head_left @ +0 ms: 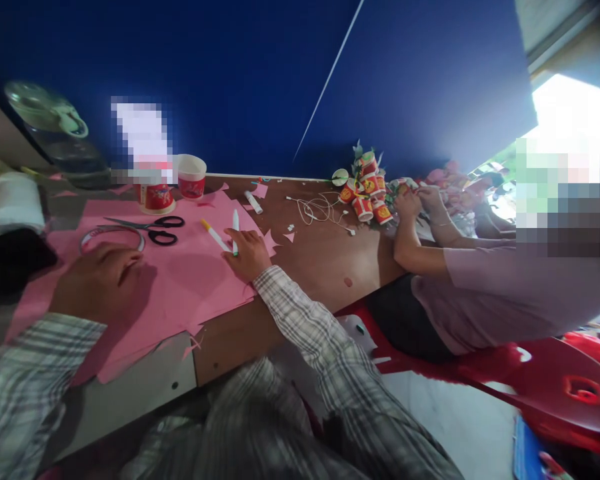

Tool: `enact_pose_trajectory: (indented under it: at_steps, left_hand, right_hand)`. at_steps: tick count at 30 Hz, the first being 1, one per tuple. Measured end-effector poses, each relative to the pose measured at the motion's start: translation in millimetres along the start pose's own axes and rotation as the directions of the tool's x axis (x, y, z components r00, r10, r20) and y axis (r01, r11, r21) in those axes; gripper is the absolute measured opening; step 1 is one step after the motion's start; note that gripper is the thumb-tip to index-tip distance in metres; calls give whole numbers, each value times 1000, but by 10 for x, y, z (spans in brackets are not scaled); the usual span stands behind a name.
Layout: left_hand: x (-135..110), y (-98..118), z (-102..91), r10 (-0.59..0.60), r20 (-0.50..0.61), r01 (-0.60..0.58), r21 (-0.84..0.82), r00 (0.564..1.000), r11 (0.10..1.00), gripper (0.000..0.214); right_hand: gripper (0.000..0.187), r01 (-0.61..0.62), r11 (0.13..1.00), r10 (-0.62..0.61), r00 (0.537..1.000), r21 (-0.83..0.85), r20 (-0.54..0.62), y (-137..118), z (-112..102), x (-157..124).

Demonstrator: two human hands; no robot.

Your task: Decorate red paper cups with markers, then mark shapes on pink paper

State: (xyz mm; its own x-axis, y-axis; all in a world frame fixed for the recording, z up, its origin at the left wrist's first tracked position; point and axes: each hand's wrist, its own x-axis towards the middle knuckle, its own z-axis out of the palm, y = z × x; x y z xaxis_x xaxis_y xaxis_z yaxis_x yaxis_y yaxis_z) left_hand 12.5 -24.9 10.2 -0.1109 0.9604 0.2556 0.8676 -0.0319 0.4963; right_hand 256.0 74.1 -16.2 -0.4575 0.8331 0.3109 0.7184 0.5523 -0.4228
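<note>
My left hand (97,277) lies palm down on the pink paper (180,280), fingers together and slightly curled, right next to a roll of clear tape (111,233). My right hand (249,253) rests on the same paper, its fingers reaching to a white pen (235,227) that lies there. A white marker with an orange cap (214,235) lies just left of it. Black-handled scissors (153,229) lie shut on the paper between my hands.
Two red-and-white paper cups (191,176) stand at the back of the brown table (325,260). A white cable (317,208), a glue stick (253,201) and pink scraps lie mid-table. Another person's hands (420,200) work by stacked red cups (365,190). Red plastic chairs (555,387) stand right.
</note>
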Motion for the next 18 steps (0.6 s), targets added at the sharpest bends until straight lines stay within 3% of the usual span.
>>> enact_pose_trajectory:
  at_steps: [4,8,9,11,14,18]
  left_hand:
    - [-49,144,80,-93,102,85,76,990,993,39]
    - [-21,226,38,-272,232,307,-131,934,942,48]
    - [-13,246,17,-320,289,393,-250,902,885,54]
    - [1,271,-25,-372,420,554,-505,828,662,66]
    - [18,224,-61,-402,480,612,-721,780,325,68]
    - [37,35,-44,-385,548,629,-768,743,121,50]
  right_hand:
    - [57,6,1000,-6,1000,-3,29,-26,18,-27]
    - [58,-1,1000,0,999,28,42,-31,11,-35]
    - [59,-4,999,2,999,33,51,-33,8,-33]
    - [59,-18,999,15,998,37,69,-42,0,-29]
    - [61,-46,999,43,996,26,82,-71,-18,-29]
    - [59,-41,999,41,994,-9,102,-131,-57,-49]
